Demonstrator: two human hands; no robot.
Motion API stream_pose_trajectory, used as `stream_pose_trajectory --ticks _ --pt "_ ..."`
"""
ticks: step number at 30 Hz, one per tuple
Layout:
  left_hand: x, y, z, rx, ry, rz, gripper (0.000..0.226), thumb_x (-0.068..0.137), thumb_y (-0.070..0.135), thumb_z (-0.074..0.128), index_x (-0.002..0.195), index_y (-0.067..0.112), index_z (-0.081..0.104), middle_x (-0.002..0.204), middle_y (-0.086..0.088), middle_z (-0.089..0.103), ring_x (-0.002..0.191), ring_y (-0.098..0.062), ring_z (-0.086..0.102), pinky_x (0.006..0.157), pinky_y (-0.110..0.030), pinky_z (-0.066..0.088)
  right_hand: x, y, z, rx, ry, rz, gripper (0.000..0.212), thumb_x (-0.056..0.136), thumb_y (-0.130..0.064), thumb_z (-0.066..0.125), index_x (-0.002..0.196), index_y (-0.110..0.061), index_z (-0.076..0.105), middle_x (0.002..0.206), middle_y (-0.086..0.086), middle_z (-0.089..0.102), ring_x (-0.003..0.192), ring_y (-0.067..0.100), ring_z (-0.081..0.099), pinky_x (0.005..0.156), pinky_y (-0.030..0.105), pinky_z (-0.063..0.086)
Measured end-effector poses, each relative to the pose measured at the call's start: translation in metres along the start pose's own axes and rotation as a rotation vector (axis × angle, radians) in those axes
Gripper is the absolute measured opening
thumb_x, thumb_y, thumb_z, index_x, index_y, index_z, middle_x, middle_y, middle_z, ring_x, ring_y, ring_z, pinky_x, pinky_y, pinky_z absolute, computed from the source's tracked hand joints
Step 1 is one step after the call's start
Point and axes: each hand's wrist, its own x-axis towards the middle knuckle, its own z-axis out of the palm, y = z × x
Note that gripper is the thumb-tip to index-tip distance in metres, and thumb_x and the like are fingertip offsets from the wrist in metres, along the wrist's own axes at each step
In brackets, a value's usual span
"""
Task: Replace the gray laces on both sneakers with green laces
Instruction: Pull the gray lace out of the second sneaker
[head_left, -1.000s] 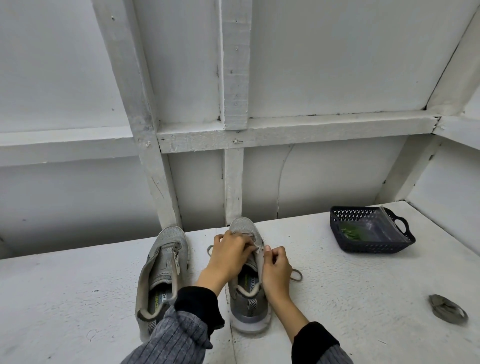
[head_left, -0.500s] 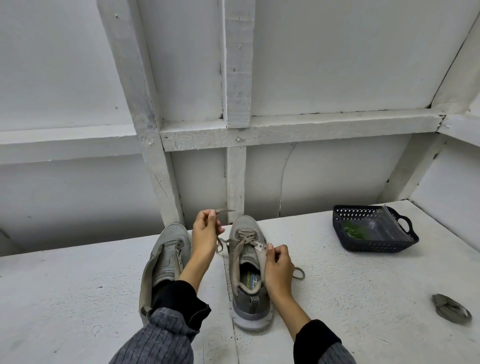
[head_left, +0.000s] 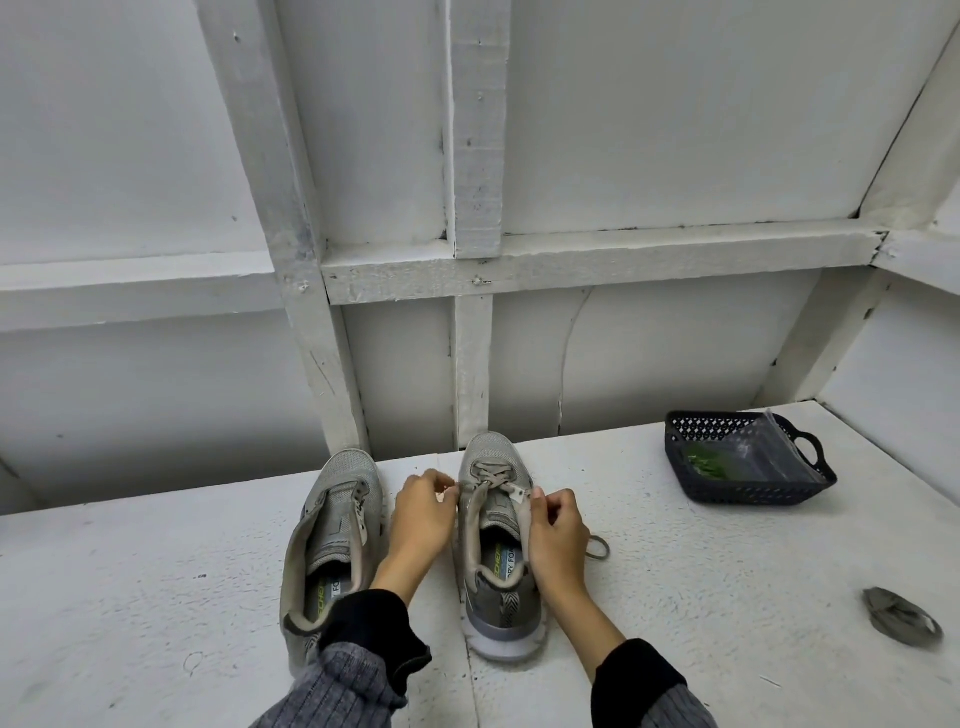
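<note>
Two gray sneakers stand on the white table, toes away from me. The left sneaker (head_left: 332, 525) has no lace in its eyelets. The right sneaker (head_left: 493, 525) still carries a gray lace (head_left: 488, 475) across its lower eyelets. My left hand (head_left: 423, 517) pinches that lace at the shoe's left eyelet row. My right hand (head_left: 558, 530) pinches the lace at the right eyelet row, and a loose end (head_left: 597, 548) trails past it on the table. Green laces (head_left: 706, 465) lie in a dark basket (head_left: 748, 491).
A bundled gray lace (head_left: 901, 616) lies at the table's right near edge. A clear plastic bag (head_left: 769, 457) sits in the basket with the green laces. White wooden framing and wall panels stand right behind the sneakers.
My left hand, raised with the lace end half a second ago, has come back down to the right sneaker's left eyelets. My right hand has stayed at the right eyelet row.
</note>
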Motion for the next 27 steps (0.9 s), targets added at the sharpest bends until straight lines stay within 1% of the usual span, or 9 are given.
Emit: stream_pose_trajectory --ticks 2,4,7,10,13,16,19,23,27 --pt "-0.001 0.013 -0.008 -0.031 0.041 0.073 0.012 0.092 0.02 0.057 0.1 0.016 0.066 0.103 -0.001 0.062 0.097 -0.016 0.06 0.089 -0.035 0.049 0.001 -0.003 -0.001 -0.034 -0.029 -0.025 0.025 0.095 -0.024 0.057 0.081 -0.005 0.051 0.068 0.0 0.056 0.062 0.012 0.051 0.052 0.01 0.037" --pt "-0.003 0.026 -0.015 -0.046 0.016 0.104 0.009 0.094 0.022 0.056 0.094 0.021 0.065 0.097 0.004 0.062 0.09 -0.012 0.06 0.084 -0.033 0.05 0.006 -0.006 0.0 -0.107 -0.03 -0.08 0.021 0.092 -0.028 0.061 0.084 -0.011 0.052 0.078 -0.002 0.058 0.07 0.013 0.055 0.059 0.012 0.04" --pt "-0.004 0.035 -0.017 -0.036 -0.076 0.082 0.011 0.092 0.031 0.059 0.082 0.028 0.062 0.086 0.009 0.067 0.082 -0.012 0.063 0.082 -0.034 0.051 0.015 -0.013 0.002 -0.255 -0.02 -0.172 0.018 0.088 -0.031 0.065 0.088 -0.019 0.051 0.092 -0.005 0.053 0.078 0.016 0.057 0.07 0.032 0.046" --pt "-0.003 0.037 -0.013 0.003 -0.137 0.06 0.011 0.087 0.038 0.063 0.08 0.03 0.063 0.086 0.012 0.067 0.085 -0.011 0.063 0.083 -0.035 0.052 0.024 -0.025 0.003 -0.401 -0.125 -0.193 0.015 0.088 -0.03 0.065 0.092 -0.02 0.054 0.097 -0.004 0.054 0.085 0.016 0.057 0.07 0.029 0.042" --pt "-0.004 0.039 -0.01 0.053 -0.156 0.049 0.013 0.084 0.041 0.066 0.084 0.028 0.066 0.087 0.01 0.068 0.088 -0.012 0.063 0.083 -0.034 0.052 0.029 -0.032 0.005 -0.61 -0.24 -0.181 0.016 0.091 -0.03 0.062 0.097 -0.015 0.061 0.101 0.003 0.062 0.093 0.022 0.059 0.071 0.029 0.044" --pt "-0.004 0.04 -0.006 0.14 -0.142 0.036 0.016 0.083 0.037 0.062 0.093 0.025 0.066 0.093 0.005 0.069 0.094 -0.017 0.062 0.081 -0.032 0.051 0.024 -0.034 0.008 -0.762 -0.229 -0.215 0.018 0.096 -0.027 0.054 0.105 -0.012 0.06 0.107 0.007 0.063 0.1 0.026 0.061 0.072 0.03 0.043" --pt "-0.006 0.043 0.0 0.204 -0.091 0.015 0.017 0.085 0.03 0.058 0.099 0.024 0.066 0.1 0.0 0.069 0.099 -0.022 0.062 0.075 -0.03 0.047 0.02 -0.03 0.013 -0.789 -0.197 -0.249 0.019 0.098 -0.024 0.05 0.11 -0.012 0.057 0.109 0.008 0.063 0.099 0.027 0.062 0.075 0.034 0.047" --pt "-0.01 0.046 0.005 0.239 0.005 0.027 0.017 0.09 0.029 0.058 0.101 0.022 0.069 0.103 -0.002 0.07 0.102 -0.025 0.062 0.077 -0.031 0.047 0.019 -0.029 0.014 -0.776 -0.178 -0.245 0.018 0.097 -0.022 0.051 0.11 -0.011 0.057 0.108 0.008 0.062 0.097 0.027 0.062 0.074 0.035 0.048" --pt "-0.011 0.04 0.004 0.099 0.033 -0.054 0.013 0.088 0.028 0.063 0.094 0.022 0.073 0.097 -0.003 0.072 0.098 -0.025 0.064 0.077 -0.03 0.049 0.02 -0.028 0.009 -0.744 -0.137 -0.217 0.016 0.096 -0.023 0.052 0.105 -0.011 0.059 0.105 0.008 0.064 0.096 0.028 0.062 0.069 0.03 0.041"
